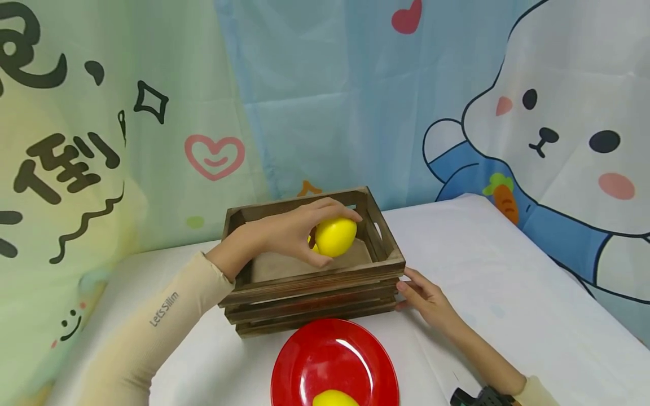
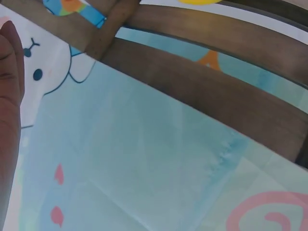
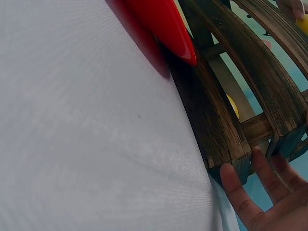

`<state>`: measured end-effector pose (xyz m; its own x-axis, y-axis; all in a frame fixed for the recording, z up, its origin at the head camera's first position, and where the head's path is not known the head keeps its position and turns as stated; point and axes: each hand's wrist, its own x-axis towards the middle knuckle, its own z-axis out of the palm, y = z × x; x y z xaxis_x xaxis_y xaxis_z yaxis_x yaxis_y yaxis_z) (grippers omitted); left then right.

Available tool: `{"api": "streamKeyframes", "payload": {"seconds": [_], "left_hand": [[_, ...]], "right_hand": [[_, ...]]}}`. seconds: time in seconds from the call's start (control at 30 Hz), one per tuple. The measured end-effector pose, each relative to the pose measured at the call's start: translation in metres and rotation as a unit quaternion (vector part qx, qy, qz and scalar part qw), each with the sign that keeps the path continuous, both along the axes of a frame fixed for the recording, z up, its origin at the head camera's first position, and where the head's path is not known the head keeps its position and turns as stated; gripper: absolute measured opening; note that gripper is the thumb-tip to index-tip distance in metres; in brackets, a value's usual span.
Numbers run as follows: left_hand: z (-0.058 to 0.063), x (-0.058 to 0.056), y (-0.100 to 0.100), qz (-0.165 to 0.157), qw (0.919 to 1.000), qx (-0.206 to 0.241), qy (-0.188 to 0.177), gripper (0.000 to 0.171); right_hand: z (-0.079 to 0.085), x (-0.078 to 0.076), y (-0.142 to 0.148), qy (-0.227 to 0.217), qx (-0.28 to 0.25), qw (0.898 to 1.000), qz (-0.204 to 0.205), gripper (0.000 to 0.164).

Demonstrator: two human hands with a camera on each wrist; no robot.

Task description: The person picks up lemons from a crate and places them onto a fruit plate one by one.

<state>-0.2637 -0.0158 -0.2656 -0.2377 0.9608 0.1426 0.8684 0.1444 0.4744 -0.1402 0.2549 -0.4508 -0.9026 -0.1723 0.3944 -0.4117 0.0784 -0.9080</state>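
Note:
My left hand (image 1: 299,228) pinches a yellow lemon (image 1: 336,237) between thumb and fingers, over the inside of a brown slatted wooden crate (image 1: 310,299). Part of another yellow fruit (image 1: 315,248) peeks out behind it. Through the slats, the right wrist view catches yellow (image 3: 232,106) inside the crate. At the crate's front right corner, my right hand (image 1: 426,299) touches the wood with its fingertips, the fingers fairly straight. On a red plate (image 1: 289,366) before the crate lies another yellow lemon (image 1: 335,398), cut off by the frame's lower edge.
A white cloth (image 1: 457,248) covers the table beneath the crate and plate. Behind hangs a printed curtain (image 1: 304,84) with hearts and a cartoon bear, close to the crate's back. A black device (image 1: 479,397) sits at my right wrist.

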Motion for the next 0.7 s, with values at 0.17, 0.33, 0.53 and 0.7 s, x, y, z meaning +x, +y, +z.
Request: {"api": "streamKeyframes", "payload": {"seconds": [0.17,0.33,0.53,0.7], "left_hand": [[0.0,0.007,-0.012,0.003,0.9999,-0.009,0.002,0.067],[0.002,0.017,-0.022,0.006,0.9998,0.013,0.012,0.067],[0.01,0.033,-0.032,0.019,0.9985,0.046,0.021,0.067],[0.013,0.051,-0.038,0.02,0.9986,0.035,0.033,0.065]], "right_hand": [[0.0,0.0,-0.001,-0.005,-0.002,1.0,0.0,0.056],[-0.001,0.0,-0.001,-0.006,-0.003,1.0,-0.002,0.056],[0.0,0.001,0.0,-0.011,-0.009,1.0,0.003,0.057],[0.0,0.001,0.0,-0.009,-0.018,1.0,0.011,0.057]]}}
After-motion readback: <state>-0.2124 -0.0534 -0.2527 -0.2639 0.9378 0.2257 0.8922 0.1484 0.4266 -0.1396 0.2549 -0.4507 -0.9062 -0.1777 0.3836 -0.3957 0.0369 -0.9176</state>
